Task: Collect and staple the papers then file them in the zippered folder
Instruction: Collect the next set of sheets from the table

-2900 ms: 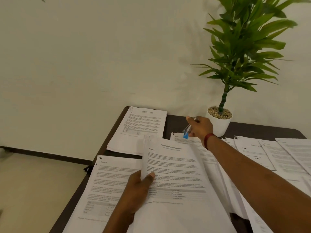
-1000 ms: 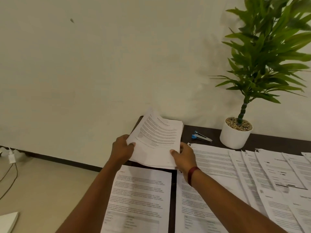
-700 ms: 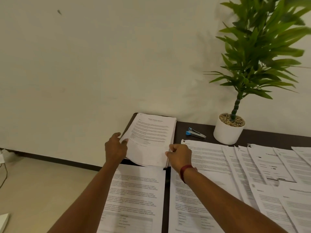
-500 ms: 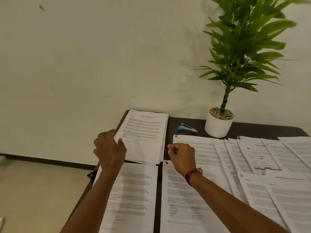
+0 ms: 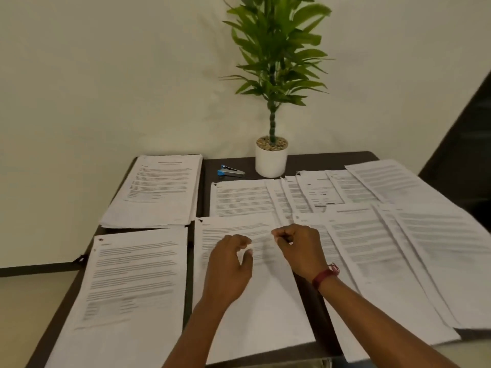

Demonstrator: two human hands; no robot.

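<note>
- The dark desk (image 5: 313, 162) is standing against a pale wall, and sheets of paper are covering most of its top.
- A tall green plant (image 5: 273, 57) is growing in a white pot (image 5: 271, 163) at the back of the desk.
- Many papers (image 5: 398, 235) are lying spread out and overlapping on the right side of the desk.
- A thick pile of papers (image 5: 159, 192) is sitting at the back left corner, apart from the rest.
- Another sheet (image 5: 130, 293) is lying flat at the front left, just in front of that pile.
- One sheet (image 5: 255, 309) is lying in the middle front, under both hands.
- The left hand (image 5: 228, 269) is hanging over this middle sheet, its fingers loosely curled and holding nothing.
- The right hand (image 5: 300, 248) is just beside it, with its fingers curled in. I cannot tell if they are pinching the paper's edge.
- A red band (image 5: 325, 276) is sitting around the right wrist.
- A small blue and silver stapler (image 5: 230, 171) is lying on the bare desk just left of the pot, well away from both hands.
</note>
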